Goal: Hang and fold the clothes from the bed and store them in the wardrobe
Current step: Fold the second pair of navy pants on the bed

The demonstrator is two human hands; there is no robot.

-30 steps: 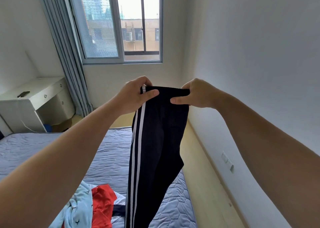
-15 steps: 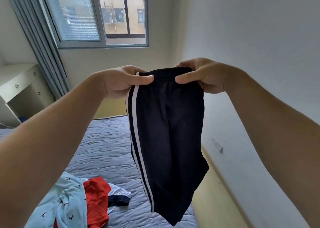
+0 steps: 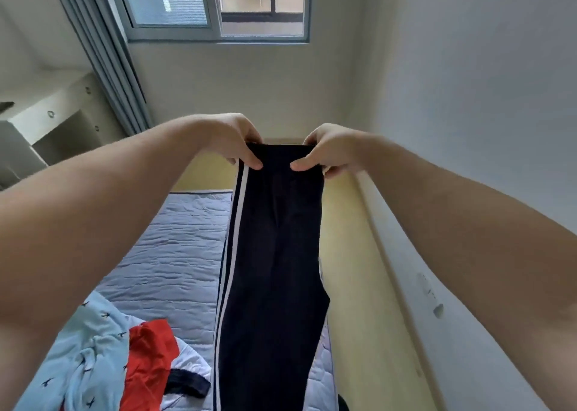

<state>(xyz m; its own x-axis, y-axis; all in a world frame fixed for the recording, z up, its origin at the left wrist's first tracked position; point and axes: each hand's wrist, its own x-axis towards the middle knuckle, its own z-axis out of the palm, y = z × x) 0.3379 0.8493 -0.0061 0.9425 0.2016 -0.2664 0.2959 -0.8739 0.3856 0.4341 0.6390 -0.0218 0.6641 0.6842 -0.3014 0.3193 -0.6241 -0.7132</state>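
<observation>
Bedroom, pale walls, seen from our own head height.

1. Left grip and right grip: both raised in front of us. Each pinches the top hem of the garment between thumb and curled fingers, and the thumbs lie near each other on its near face.
2. Dark navy track trousers with two white side stripes: these hang straight down from our grips above the right edge of the bed, with the lower end out of view.
3. Blue-grey quilted bed: it carries a loose heap made up of a pale blue printed garment, a red garment and a white garment with a dark band.
4. Beyond the bed are a yellow floor, a grey curtain, a window and a white table with drawers.

Progress, as we judge it: early. The trousers are lifted but not yet folded or hung, the heap is unsorted, and no wardrobe is in view.
</observation>
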